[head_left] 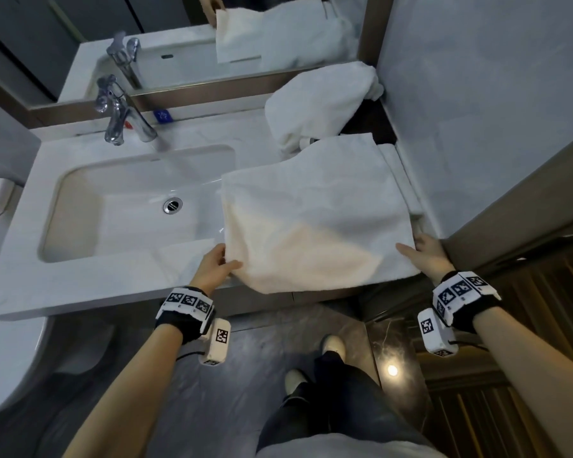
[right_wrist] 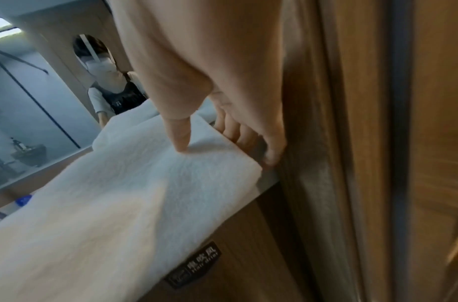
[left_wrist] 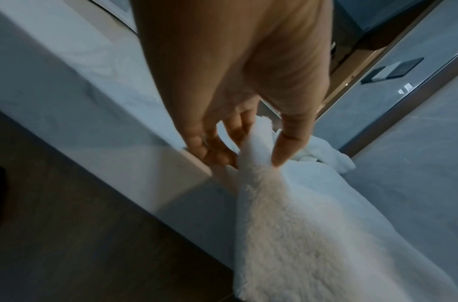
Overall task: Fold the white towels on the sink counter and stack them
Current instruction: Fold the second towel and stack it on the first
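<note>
A white towel point(head_left: 311, 209) lies spread on the counter point(head_left: 80, 285) to the right of the basin, its near edge hanging over the counter's front. My left hand point(head_left: 227, 259) pinches the towel's near left corner between thumb and fingers point(left_wrist: 256, 157). My right hand point(head_left: 411, 247) holds the near right corner against the wall, with the thumb on top and the fingers point(right_wrist: 248, 139) down along the edge. The towel point(left_wrist: 300, 235) point(right_wrist: 119, 194) sags between my hands. A second, crumpled white towel point(head_left: 321, 104) sits at the back right. The edge of a folded towel point(head_left: 397, 166) shows underneath on the right.
The basin point(head_left: 63, 206) and chrome faucet point(head_left: 123, 114) lie to the left, with the mirror behind them. A grey wall point(head_left: 477, 127) closes the right side. A wooden door frame point(right_wrist: 351, 143) stands beside my right hand. A white toilet point(head_left: 0, 358) is at the lower left.
</note>
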